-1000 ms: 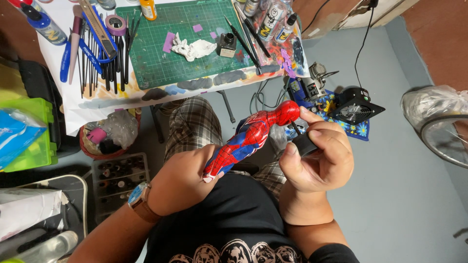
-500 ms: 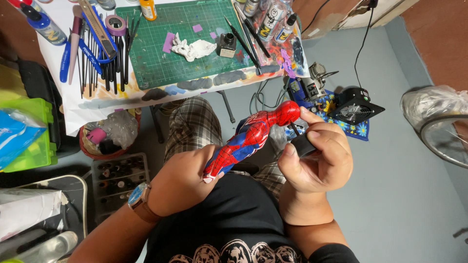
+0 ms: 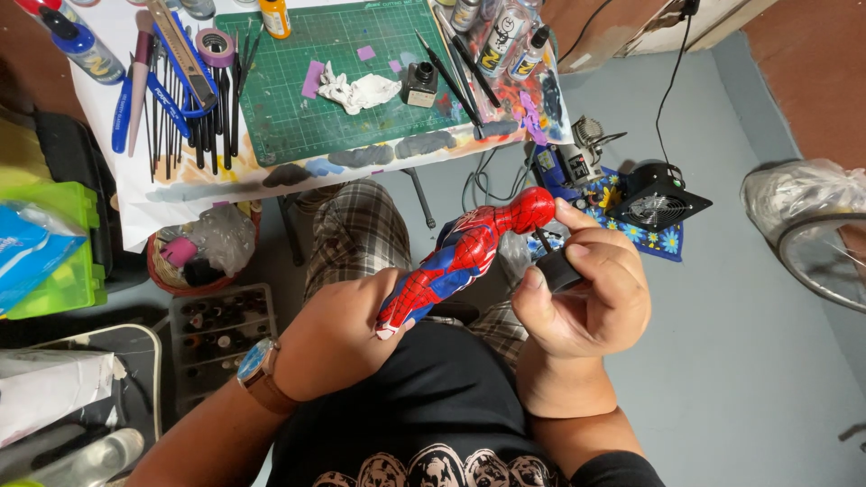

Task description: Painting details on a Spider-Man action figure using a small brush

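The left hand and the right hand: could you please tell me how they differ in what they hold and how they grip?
The left hand wraps around the lower end of the red and blue figure; the right hand pinches a small black object by the figure's head. The left wrist wears a watch; the right wrist is bare. Both are raised over the lap, below the table.

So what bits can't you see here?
Head view only:
- Legs of the red-and-blue figure: hidden inside the left hand.
- Black tool: mostly covered by the right hand.
- Wheel: cut off by the right edge.
- Bottles in the tray: too small.
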